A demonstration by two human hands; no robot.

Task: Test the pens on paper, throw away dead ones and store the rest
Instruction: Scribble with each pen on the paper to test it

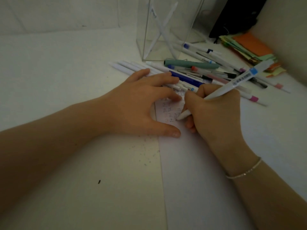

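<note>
Testing is the step I judge in hand: my right hand (214,112) fingers pinch a white pen (221,92), tip on the paper (191,163) just beneath them, left hand (142,103) fingers spread flat beside it; next I must check for ink.

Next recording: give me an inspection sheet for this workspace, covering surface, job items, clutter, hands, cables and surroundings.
Surface: white table, small dark specks near the paper's left edge.
Job's things: paper with faint test marks; white pen tip on the paper; pile of pens lying behind the hands; clear pen holder with two white pens inside.
Clutter: stack of coloured sticky notes at the right.
Hands: left hand spread, fingers on the pile, thumb on the paper; right hand grips the white pen.
Cables: nothing seen.
Surroundings: white wall; dark object behind the notes, unidentifiable.
</note>
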